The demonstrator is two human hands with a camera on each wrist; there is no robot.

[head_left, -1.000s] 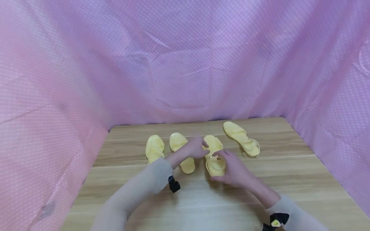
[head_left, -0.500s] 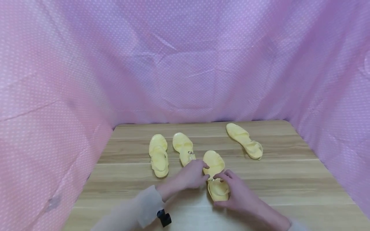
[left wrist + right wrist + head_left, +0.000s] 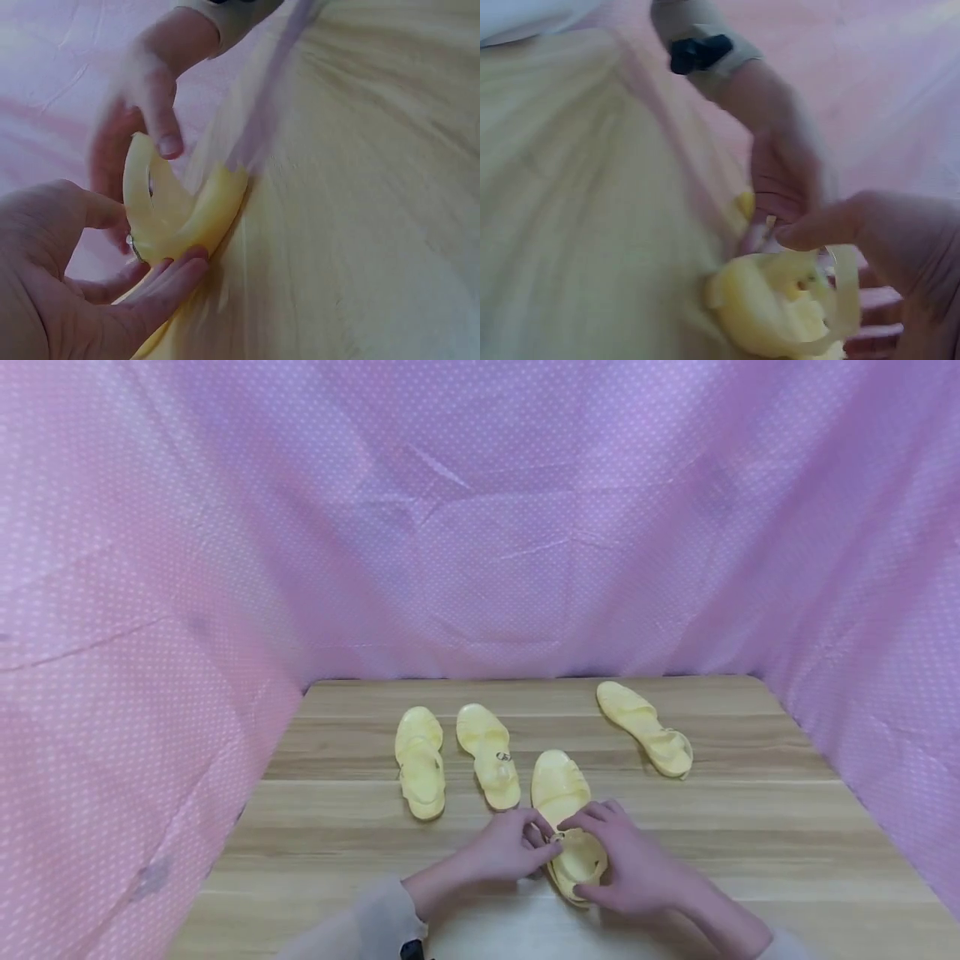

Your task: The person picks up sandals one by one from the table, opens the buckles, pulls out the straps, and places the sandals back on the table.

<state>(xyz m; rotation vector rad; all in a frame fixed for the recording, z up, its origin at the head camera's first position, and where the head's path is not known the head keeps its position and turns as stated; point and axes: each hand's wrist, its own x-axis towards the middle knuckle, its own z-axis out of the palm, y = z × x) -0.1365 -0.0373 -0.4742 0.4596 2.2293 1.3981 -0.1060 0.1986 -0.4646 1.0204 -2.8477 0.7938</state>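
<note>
A pale yellow sandal (image 3: 558, 781) lies toe away on the wooden table, nearest the person. My left hand (image 3: 504, 846) pinches its ankle strap beside the small metal buckle (image 3: 133, 246), thumb and fingers curled there. From the other side, my right hand (image 3: 637, 864) holds the back of the same sandal, thumb near the heel and fingers by the strap. The heel strap (image 3: 845, 292) stands up in a loop in the right wrist view. Part of the sandal's middle is hidden behind the fingers.
Two matching sandals lie side by side to the left, one far left (image 3: 420, 760) and one closer (image 3: 487, 756). Another sandal (image 3: 645, 731) lies slanted at the back right. Pink dotted cloth (image 3: 480, 527) hangs around the wooden table (image 3: 750, 827).
The sandal has been drawn toward the person, away from the row. My left hand has left the area over the second sandal and come to the buckle; the right hand moved back with the sandal.
</note>
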